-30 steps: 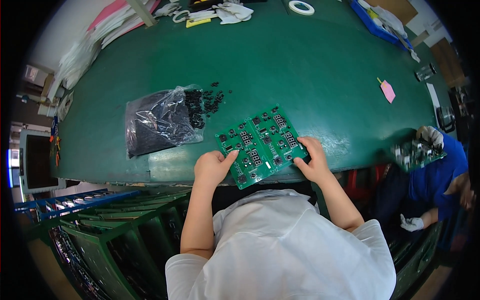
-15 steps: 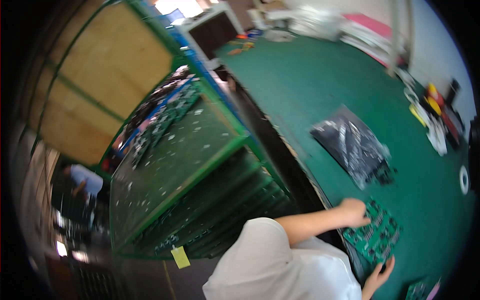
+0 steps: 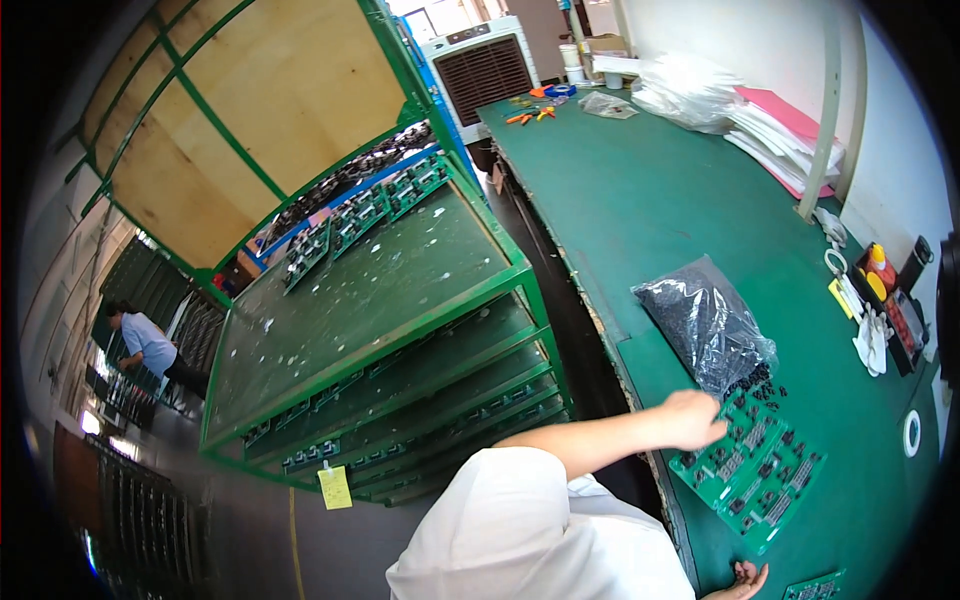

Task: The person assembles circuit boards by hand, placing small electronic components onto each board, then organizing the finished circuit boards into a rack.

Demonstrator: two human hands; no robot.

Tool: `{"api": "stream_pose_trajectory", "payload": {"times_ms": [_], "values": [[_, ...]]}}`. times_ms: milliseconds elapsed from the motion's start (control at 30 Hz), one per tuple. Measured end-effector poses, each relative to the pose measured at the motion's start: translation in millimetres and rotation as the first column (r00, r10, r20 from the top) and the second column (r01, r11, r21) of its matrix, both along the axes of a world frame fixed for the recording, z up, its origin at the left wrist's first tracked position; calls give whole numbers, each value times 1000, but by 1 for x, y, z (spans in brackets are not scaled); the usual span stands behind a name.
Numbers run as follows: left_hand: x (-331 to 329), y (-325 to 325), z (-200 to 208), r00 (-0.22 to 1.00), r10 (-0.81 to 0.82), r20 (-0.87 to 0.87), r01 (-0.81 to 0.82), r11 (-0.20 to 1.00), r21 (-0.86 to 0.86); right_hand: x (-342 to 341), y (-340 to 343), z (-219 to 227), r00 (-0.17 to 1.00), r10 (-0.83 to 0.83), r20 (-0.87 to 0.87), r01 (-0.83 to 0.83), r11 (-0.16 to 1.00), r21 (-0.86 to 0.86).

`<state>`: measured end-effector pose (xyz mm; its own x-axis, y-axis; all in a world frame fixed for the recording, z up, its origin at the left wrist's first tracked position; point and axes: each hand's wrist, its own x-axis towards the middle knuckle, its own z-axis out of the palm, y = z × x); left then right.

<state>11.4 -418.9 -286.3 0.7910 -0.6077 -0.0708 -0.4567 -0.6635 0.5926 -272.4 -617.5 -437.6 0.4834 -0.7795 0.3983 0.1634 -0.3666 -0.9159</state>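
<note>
My left hand point(image 3: 692, 420), fingers closed, is at the upper left edge of a green circuit board point(image 3: 752, 470) and seems to grip it there. Rows of dark components stand on the board, which lies on the green-topped workbench point(image 3: 600, 190). Just below the board is my right hand point(image 3: 740, 582), cut by the lower edge of the picture; its fingers are loosely curled and apart, with nothing seen in them. Small black parts point(image 3: 757, 384) spill from a clear plastic bag point(image 3: 705, 320) beyond the board. Part of a second circuit board point(image 3: 815, 587) shows at the bottom.
A green rack point(image 3: 370, 350) with circuit boards on its shelves stands left of the bench. Tools and gloves point(image 3: 873, 340), a tape roll point(image 3: 911, 434), foam sheets point(image 3: 775, 145) and orange-handled pliers point(image 3: 530, 117) lie on the bench. A person point(image 3: 150, 345) bends at far left.
My right hand has come away from the board's lower edge and moved down. My left hand stays at the board's upper left edge. The whole view has shifted and is sharper.
</note>
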Motion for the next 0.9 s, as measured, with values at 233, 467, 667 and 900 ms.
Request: {"api": "stream_pose_trajectory", "payload": {"times_ms": [233,467,667,900], "values": [[22,141,124,931,355,-87,-359,848,-390,1,4,19,971,72,-227,-43,991,130],[-36,334,207,424,903,65,-810,411,-417,-5,4,28,919,73,-387,-9,986,164],[-141,509,190,-310,906,287,-931,-227,-286,2,-2,10,946,87,-313,-43,989,144],[-226,609,182,-531,831,168,-846,-529,-58,-6,-25,-30,971,89,-222,-56,987,150]]}}
